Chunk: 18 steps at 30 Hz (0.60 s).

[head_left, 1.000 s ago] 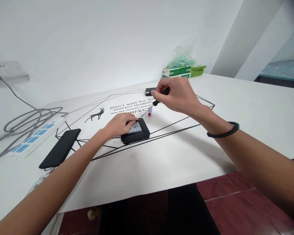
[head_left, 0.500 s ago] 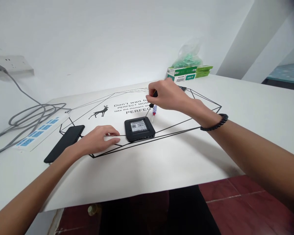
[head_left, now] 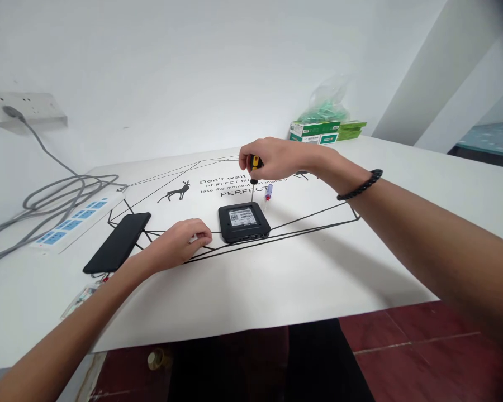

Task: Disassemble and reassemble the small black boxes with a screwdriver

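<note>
My right hand (head_left: 272, 159) is closed round the black and yellow handle of a screwdriver (head_left: 255, 162). The shaft points nearly straight down, and its tip meets the far edge of a flat black box (head_left: 224, 222). A white label (head_left: 242, 217) with a printed code covers the middle of the box's upper face. Just left of the box rests my left hand (head_left: 182, 243), fingers loosely curled and holding nothing, with a small gap to the box. Behind the box's right corner is a small purple and red screwdriver (head_left: 269, 193).
A black phone (head_left: 118, 243) lies left of my left hand, beside a white power strip (head_left: 73, 223) and a looped grey cable (head_left: 73, 184). Below the phone is a small clear packet (head_left: 80, 297). Green and white boxes (head_left: 314, 129) with a plastic bag (head_left: 329, 103) stand at the back.
The screwdriver has turned from slanted to nearly upright as my right hand shifted left. My left hand's fingers have curled in more. The whole view has moved slightly.
</note>
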{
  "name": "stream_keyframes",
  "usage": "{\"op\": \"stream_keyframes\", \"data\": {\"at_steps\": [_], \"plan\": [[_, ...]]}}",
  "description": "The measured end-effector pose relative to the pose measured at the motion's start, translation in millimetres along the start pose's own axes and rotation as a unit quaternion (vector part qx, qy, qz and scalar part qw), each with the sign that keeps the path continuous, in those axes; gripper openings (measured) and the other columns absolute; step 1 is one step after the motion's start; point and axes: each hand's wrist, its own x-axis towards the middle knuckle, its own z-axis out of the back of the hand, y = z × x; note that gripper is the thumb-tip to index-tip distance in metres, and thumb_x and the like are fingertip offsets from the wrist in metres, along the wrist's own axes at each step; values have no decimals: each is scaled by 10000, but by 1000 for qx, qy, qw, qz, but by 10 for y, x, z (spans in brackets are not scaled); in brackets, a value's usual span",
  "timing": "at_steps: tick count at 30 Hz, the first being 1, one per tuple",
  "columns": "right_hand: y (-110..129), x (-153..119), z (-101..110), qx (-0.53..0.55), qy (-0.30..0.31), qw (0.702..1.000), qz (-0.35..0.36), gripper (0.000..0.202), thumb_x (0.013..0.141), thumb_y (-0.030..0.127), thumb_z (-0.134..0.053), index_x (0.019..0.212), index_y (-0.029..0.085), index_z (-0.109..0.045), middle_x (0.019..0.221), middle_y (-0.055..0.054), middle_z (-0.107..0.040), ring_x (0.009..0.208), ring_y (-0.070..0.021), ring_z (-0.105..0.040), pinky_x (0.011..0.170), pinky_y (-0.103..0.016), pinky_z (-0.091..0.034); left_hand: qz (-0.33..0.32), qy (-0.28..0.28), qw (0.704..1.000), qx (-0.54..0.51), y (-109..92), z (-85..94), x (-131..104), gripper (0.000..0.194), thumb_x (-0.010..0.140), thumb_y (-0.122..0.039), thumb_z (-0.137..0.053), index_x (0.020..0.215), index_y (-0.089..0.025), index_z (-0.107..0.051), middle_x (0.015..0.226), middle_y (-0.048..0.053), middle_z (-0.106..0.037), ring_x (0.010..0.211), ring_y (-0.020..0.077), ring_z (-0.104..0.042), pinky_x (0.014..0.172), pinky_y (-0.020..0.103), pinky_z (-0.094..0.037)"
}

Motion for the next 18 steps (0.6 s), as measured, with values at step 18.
{"op": "stream_keyframes", "data": {"at_steps": [18], "plan": [[-27,25,-125,24,-49,998,31,210,769,191,-687,941,217,-569,763,-28,-617,689,-179,-525,596,-336,-346,7,-105,962,-252,-511,-42,475,257,867,-418,-694,889,-176,-779,867,58,-766,801,201,-688,769,340,-579]]}}
